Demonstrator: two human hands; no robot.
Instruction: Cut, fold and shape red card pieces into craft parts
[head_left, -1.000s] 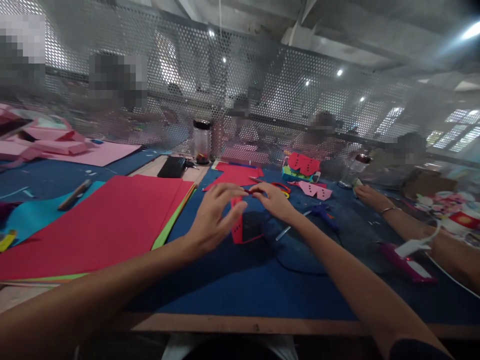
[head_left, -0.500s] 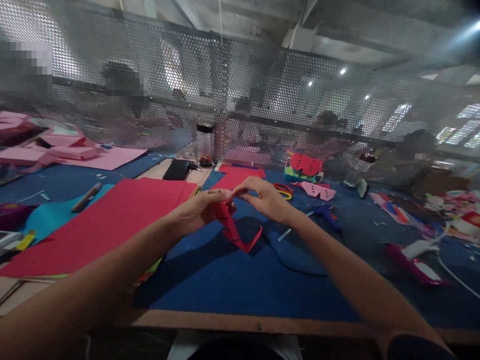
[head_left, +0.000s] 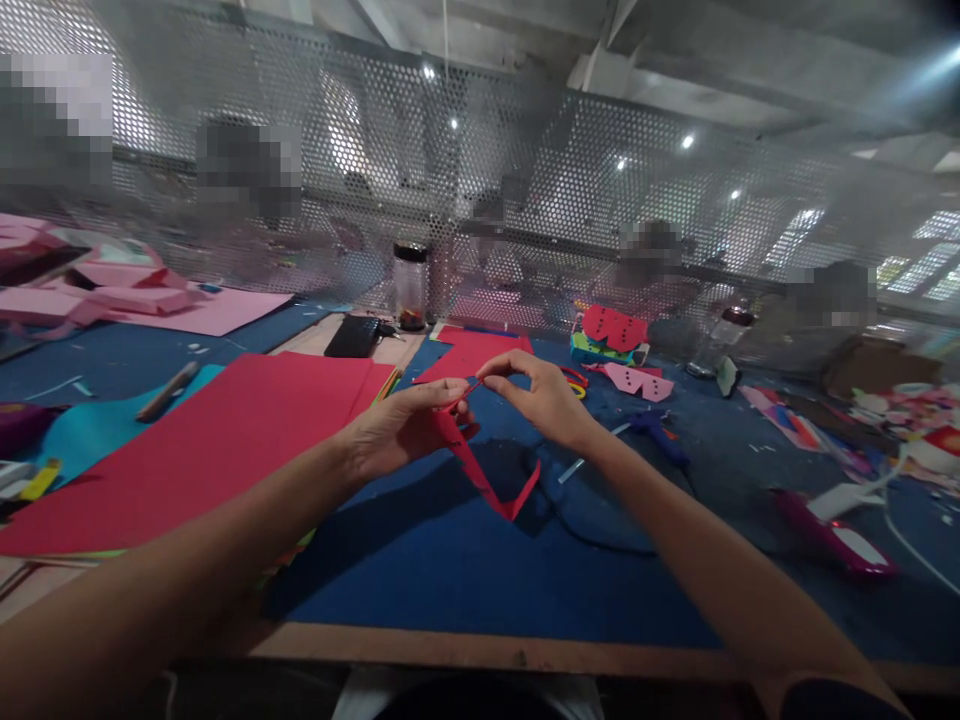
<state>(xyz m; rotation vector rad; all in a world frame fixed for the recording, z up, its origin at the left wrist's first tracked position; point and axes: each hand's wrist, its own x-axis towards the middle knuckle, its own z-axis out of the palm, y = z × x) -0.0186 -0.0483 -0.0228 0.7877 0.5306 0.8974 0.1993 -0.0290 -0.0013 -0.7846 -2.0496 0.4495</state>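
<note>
Above the blue tabletop (head_left: pixel 480 590), my left hand (head_left: pixel 405 425) is closed on a red paper strip (head_left: pixel 480 478). The strip hangs down below the fingers and folds up sharply at its lower end. At the strip's upper end, my right hand (head_left: pixel 536 400) pinches a thin red edge between thumb and forefinger, touching close by the left fingertips. What exactly lies between the right fingertips is too small to make out fully. Behind the hands lies a flat red sheet (head_left: pixel 487 350) with a dark blue pen-like stick on it.
Large red sheets (head_left: pixel 225 440) lie stacked at left. A blue glue gun (head_left: pixel 660 438) rests to the right, beyond it a magenta device (head_left: pixel 832 535) with a white cord. Pink dotted cutouts (head_left: pixel 637 380), a jar (head_left: pixel 411 288) and a black wallet (head_left: pixel 352 337) stand farther back, before a perforated metal screen (head_left: pixel 525 170).
The hanging strip has swung slightly right and lower, and turned more edge-on. My right fingertips have shifted a little to the right, still pinching near the left hand.
</note>
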